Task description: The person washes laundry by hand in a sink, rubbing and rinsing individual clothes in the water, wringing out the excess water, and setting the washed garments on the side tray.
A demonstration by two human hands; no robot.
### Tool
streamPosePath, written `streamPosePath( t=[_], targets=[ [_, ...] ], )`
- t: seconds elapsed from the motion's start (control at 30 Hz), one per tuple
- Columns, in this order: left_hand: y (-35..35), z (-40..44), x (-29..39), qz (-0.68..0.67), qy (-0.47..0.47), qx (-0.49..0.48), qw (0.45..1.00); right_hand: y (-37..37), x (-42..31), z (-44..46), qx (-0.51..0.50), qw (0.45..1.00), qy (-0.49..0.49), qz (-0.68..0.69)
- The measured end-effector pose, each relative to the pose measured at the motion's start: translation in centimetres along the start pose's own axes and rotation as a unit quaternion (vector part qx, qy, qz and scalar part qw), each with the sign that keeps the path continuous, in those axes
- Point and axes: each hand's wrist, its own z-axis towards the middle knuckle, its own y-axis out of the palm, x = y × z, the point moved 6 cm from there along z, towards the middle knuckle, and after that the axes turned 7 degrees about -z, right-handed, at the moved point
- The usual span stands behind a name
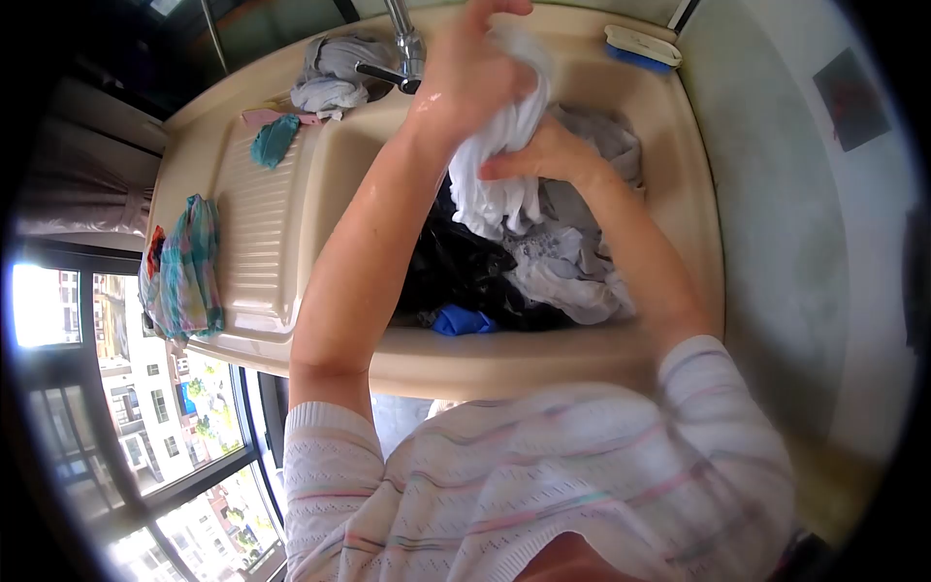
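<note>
A wet white cloth (499,179) hangs bunched over the sink, its lower end just above the laundry. My left hand (475,82) is at its upper part near the tap, with the cloth looping past the fingers; motion blurs this hand. Lower down, my right hand (551,153) is closed around the middle of the cloth, thumb in front. Below them lie black clothes (461,267), light grey and white clothes (572,262) and a small blue cloth (464,320) in the sink basin (669,194).
A chrome tap (407,44) stands at the back rim beside a grey cloth heap (339,73). On the ribbed washboard (257,233) side are a teal cloth (275,141) and a pink item. Checked cloth (192,267) hangs over the left edge. A brush (642,48) sits back right.
</note>
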Motion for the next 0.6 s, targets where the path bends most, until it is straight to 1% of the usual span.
streamPosePath(
  t=[0.1, 0.13, 0.2, 0.23, 0.27, 0.3, 0.37, 0.4, 0.43, 0.5, 0.53, 0.57, 0.6],
  targets=[
    [0.4, 0.3, 1.1, -0.177, 0.02, 0.053, 0.983, 0.7, 0.3, 0.4, 0.047, 0.99, 0.021, 0.131],
    [0.1, 0.8, 0.4, -0.161, 0.003, -0.005, 0.987, 0.5, 0.4, 0.4, 0.078, 0.981, -0.006, 0.18],
    [0.1, 0.6, 0.5, -0.323, 0.014, -0.101, 0.941, 0.0, 1.3, 0.4, 0.068, 0.96, 0.002, 0.271],
    [0.0, 0.2, 1.1, -0.402, 0.019, -0.148, 0.904, -0.5, 1.9, 0.2, 0.064, 0.947, 0.009, 0.316],
    [-1.1, -0.3, 1.4, -0.384, 0.007, -0.161, 0.909, -1.3, 1.8, 0.3, 0.065, 0.946, -0.04, 0.315],
    [-2.2, 0.3, -0.2, -0.409, 0.036, -0.15, 0.899, -2.0, 1.9, 0.2, 0.065, 0.933, -0.038, 0.351],
    [-3.4, 1.7, -6.3, -0.458, 0.092, -0.13, 0.874, -3.4, 0.9, 0.2, 0.07, 0.904, -0.033, 0.421],
    [-0.6, 0.3, -6.8, -0.465, 0.106, -0.255, 0.841, -4.1, -0.6, 0.3, 0.071, 0.909, -0.073, 0.404],
    [1.8, -0.6, -10.1, -0.413, 0.024, -0.262, 0.872, -4.8, -0.6, 0.5, 0.099, 0.901, -0.071, 0.416],
    [4.8, -4.6, -11.5, -0.414, -0.106, -0.254, 0.867, -6.5, -0.2, 0.8, 0.152, 0.884, -0.065, 0.438],
    [6.0, -5.5, -13.6, -0.46, -0.129, -0.262, 0.838, -7.2, -0.8, 0.7, 0.142, 0.866, -0.08, 0.473],
    [6.4, -7.0, -11.8, -0.497, -0.198, -0.27, 0.8, -7.4, -1.7, 0.9, 0.142, 0.841, -0.093, 0.513],
    [6.4, -7.8, -11.8, -0.476, -0.232, -0.278, 0.802, -7.3, -2.7, 1.1, 0.143, 0.814, -0.104, 0.553]
  ],
)
